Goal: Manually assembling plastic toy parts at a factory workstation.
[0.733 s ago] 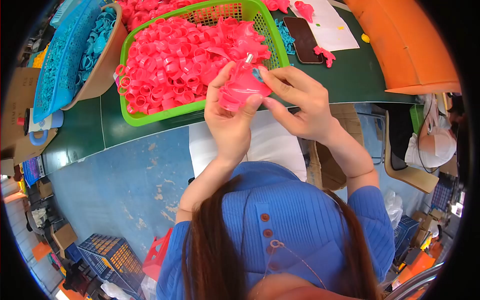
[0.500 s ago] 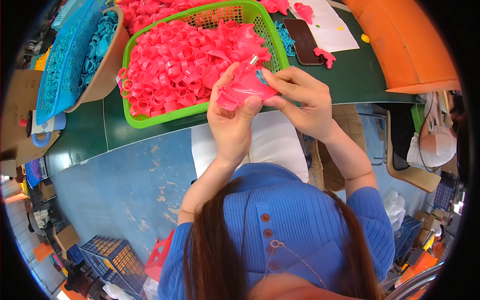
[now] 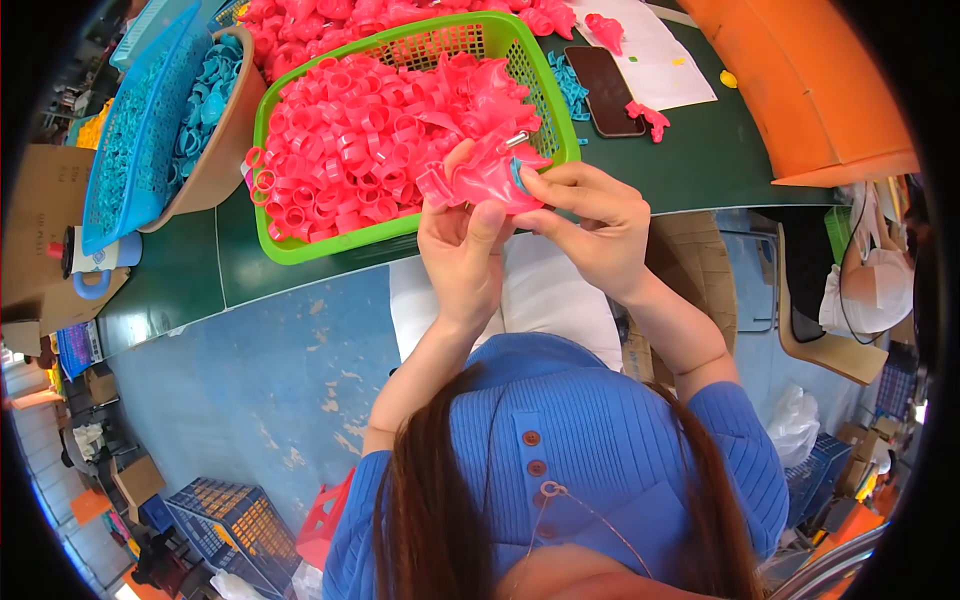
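Observation:
My left hand [image 3: 462, 262] and my right hand [image 3: 588, 224] together grip a pink plastic piece [image 3: 483, 183] with a flared, cone-like body, held just in front of the green basket [image 3: 546, 88]. A small blue ring and a short metal pin show at the right end of the piece, by my right fingertips. The basket is heaped with several pink plastic rings and similar pink pieces [image 3: 370, 140]. It stands on a dark green table [image 3: 190, 280].
A blue mesh basket [image 3: 130, 140] rests on a brown bowl of blue plastic parts [image 3: 215, 110] at the left. A dark phone [image 3: 612, 88], white paper [image 3: 650, 55] and loose pink pieces lie behind the basket. An orange bin [image 3: 830, 90] stands right. Crates sit on the blue floor.
Both hands have stayed together on the pink piece, shifting slightly lower and nearer the basket's front corner. My right fingers have moved onto its right end.

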{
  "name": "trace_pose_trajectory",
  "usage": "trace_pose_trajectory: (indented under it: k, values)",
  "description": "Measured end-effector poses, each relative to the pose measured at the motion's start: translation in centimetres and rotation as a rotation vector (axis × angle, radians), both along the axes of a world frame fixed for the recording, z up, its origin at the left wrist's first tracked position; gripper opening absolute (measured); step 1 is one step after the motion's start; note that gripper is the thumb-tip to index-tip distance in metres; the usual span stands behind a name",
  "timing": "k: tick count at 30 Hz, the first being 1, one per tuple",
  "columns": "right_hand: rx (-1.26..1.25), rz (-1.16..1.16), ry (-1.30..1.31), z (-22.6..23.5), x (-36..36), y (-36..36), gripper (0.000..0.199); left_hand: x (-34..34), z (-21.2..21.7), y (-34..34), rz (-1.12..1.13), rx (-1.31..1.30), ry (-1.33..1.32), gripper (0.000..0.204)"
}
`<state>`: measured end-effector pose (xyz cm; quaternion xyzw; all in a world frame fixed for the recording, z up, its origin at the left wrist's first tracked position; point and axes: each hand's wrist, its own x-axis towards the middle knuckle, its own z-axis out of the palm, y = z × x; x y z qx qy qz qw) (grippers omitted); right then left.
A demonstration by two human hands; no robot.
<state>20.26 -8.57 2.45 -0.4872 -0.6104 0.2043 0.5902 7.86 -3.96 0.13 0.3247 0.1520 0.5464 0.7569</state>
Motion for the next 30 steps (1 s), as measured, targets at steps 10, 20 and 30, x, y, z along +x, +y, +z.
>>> trace_pose_trajectory:
  k: [10,20,30]
  values:
    - [-0.174,0.135,0.436,-0.1,2.7,-0.9,0.022,-0.7,0.4,0.2,-0.074,0.015,0.060,0.049]
    - [-0.228,0.030,0.395,-0.3,4.4,0.6,0.024,-1.6,0.8,0.5,-0.171,-0.028,0.118,0.051]
    - [-0.331,0.042,0.353,-1.4,5.5,1.4,0.024,-3.5,-0.1,1.5,-0.305,-0.133,-0.018,0.050]
